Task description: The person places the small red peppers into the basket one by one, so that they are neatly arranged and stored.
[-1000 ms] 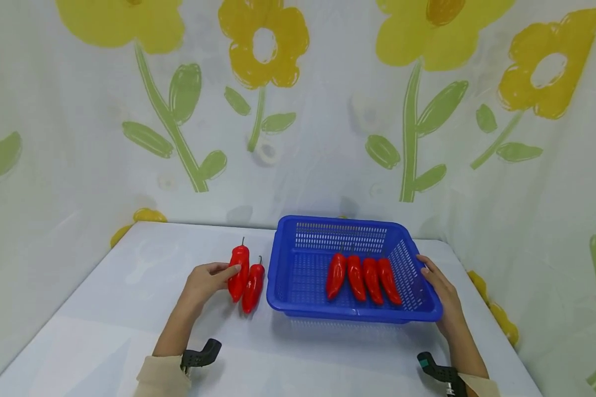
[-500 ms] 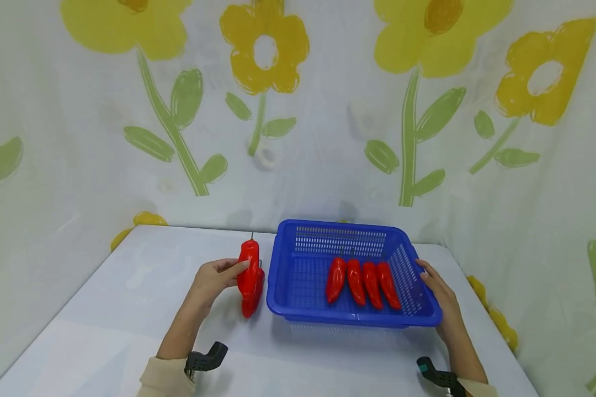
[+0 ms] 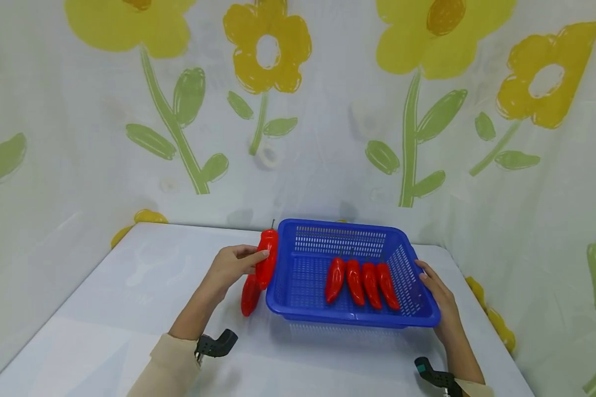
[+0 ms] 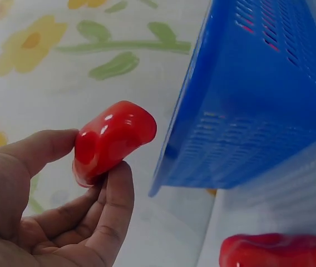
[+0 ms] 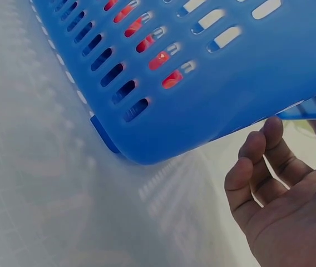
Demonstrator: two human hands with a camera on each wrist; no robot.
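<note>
My left hand (image 3: 232,267) pinches a long red chili pepper (image 3: 266,263) between thumb and fingers. Held upright, stem on top, the pepper overlaps the left rim of the blue plastic basket (image 3: 350,318) in the head view. In the left wrist view, this pepper (image 4: 116,136) is just outside the basket wall (image 4: 213,128). Below it, a second red pepper (image 3: 250,298) lies on the table, its upper end hidden behind the held one. My right hand (image 3: 442,303) grips the basket's right rim, fingertips (image 5: 273,129) under the edge in the right wrist view.
Inside the basket, several red peppers (image 3: 355,282) lie side by side towards the right. The basket stands on a white table (image 3: 104,298). A flower-printed curtain (image 3: 323,165) hangs behind and along both sides.
My left hand has lifted one pepper and carried it right to the basket's left rim, away from the pepper beside it. The right hand has stayed at the rim.
</note>
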